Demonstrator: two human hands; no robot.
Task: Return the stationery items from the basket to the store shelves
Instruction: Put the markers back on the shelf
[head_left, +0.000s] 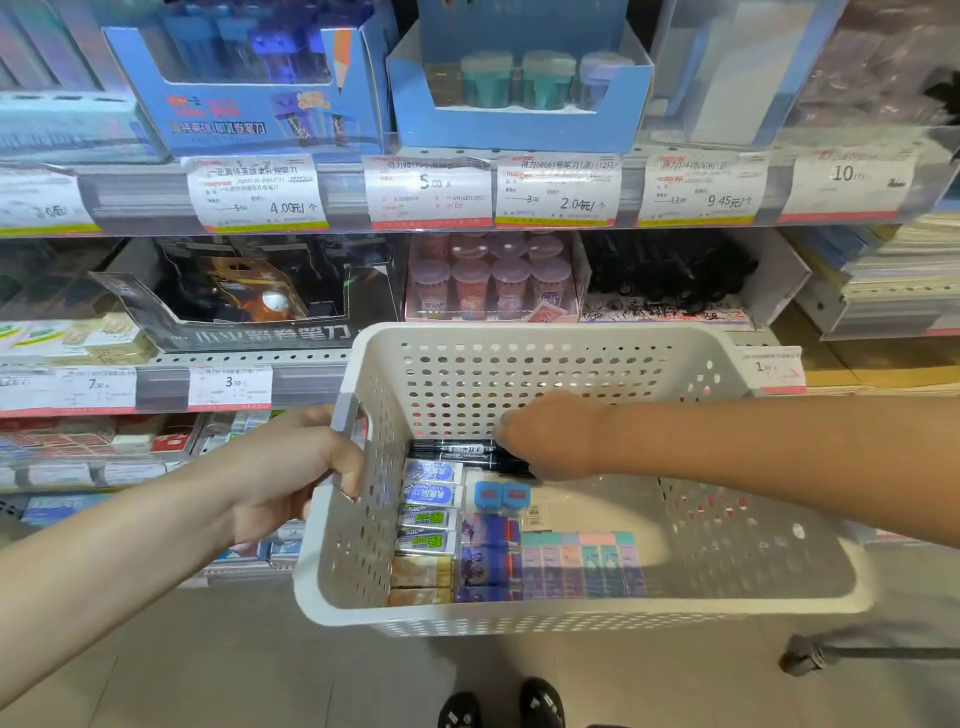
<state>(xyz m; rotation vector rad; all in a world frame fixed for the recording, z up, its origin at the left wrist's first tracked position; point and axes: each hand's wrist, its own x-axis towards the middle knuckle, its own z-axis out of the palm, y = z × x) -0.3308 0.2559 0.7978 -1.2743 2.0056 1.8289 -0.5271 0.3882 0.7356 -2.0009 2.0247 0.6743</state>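
My left hand (296, 473) grips the grey side handle of a white perforated basket (753, 587) held in front of the store shelves. Inside the basket, my right hand (550, 436) reaches down onto black marker pens (457, 451) at the far left end, its fingers curled around them. Below the markers lie boxed erasers (428, 506), two small blue sharpeners (501, 493), dark blue packets (488, 558) and a row of pastel packets (582, 564).
Shelves (311, 197) with price tags run across the view. Blue display boxes (519, 88) stand on the upper shelf; a black sharpener box (244, 296), pink cups (488, 280) and black pens (670, 275) sit on the shelf behind the basket. A wheeled leg (805, 657) stands on the floor right.
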